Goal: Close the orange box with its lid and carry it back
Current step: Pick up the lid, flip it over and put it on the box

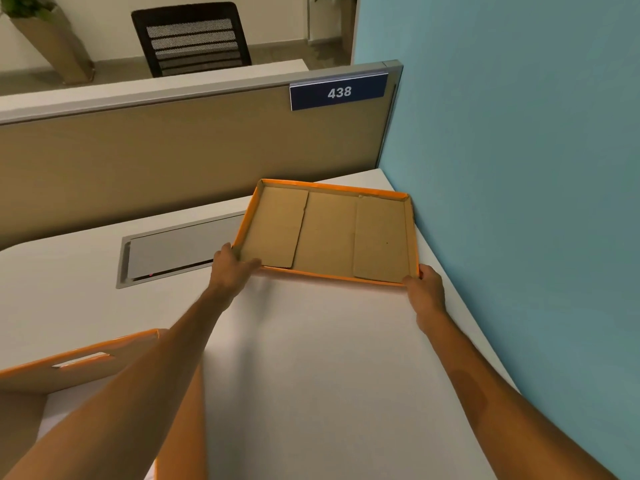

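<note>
The orange lid (329,233) lies upside down at the far right of the white desk (311,358), its brown cardboard inside facing up. My left hand (230,268) grips the lid's near left corner, thumb over the rim. On the near right corner my right hand (426,289) holds the rim. The open orange box (79,362), with a handle slot in its wall, stands at the near left, partly hidden under my left forearm.
A grey cable hatch (173,251) is set in the desk left of the lid. A tan partition (173,161) with a blue "438" sign (338,92) runs behind. A blue wall (519,168) borders the right. A black chair (192,38) stands beyond.
</note>
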A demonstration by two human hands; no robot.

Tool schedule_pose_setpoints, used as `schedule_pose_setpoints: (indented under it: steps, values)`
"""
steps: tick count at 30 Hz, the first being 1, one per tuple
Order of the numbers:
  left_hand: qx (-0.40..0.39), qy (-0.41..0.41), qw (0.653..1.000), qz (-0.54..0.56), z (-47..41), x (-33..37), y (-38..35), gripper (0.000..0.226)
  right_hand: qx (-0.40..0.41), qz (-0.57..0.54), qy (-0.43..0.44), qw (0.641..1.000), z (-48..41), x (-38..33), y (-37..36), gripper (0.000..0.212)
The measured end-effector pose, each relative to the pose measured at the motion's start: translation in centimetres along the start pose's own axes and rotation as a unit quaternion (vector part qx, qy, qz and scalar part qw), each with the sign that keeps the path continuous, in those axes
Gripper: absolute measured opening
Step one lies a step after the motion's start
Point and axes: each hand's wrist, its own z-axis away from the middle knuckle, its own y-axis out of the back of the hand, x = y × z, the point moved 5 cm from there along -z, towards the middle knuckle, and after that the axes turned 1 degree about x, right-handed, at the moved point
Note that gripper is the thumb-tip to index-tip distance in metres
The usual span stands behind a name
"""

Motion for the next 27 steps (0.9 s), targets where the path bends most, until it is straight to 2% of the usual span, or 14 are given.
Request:
schedule_pose_setpoints:
  steps: [4,6,9,15,19,24,27]
  values:
    - [0.012,0.018,0.998,0.065,-0.1,-0.1,0.5,0.050,-0.024,-0.147,-0.042,0.988,-0.1,-0.3,0.2,0.033]
    - [0.013,0.021,0.993,0.114,0.1,0.1,0.9,0.045,-0.066,-0.248,-0.077,0.963,0.2,-0.4,0.2,0.036]
    - [0.032,0.025,0.979,0.200,0.9,0.6,2.1,0.044,-0.108,-0.323,-0.090,0.936,1.2,-0.8,0.8,0.039]
    - [0.004,0.006,0.910,0.415,4.7,2.9,4.2,0.060,-0.146,-0.397,-0.099,0.901,3.5,-0.8,2.2,0.043]
    - [-0.008,-0.014,0.866,0.500,8.3,4.5,5.6,0.064,-0.170,-0.430,-0.099,0.881,5.5,-1.0,3.2,0.041]
    - [0.003,-0.042,0.845,0.533,12.3,5.0,7.3,0.061,-0.196,-0.453,-0.100,0.864,8.3,-0.9,4.2,0.049]
    - [0.010,-0.058,0.850,0.523,14.7,4.8,8.4,0.060,-0.218,-0.459,-0.099,0.856,10.3,-0.9,4.4,0.053]
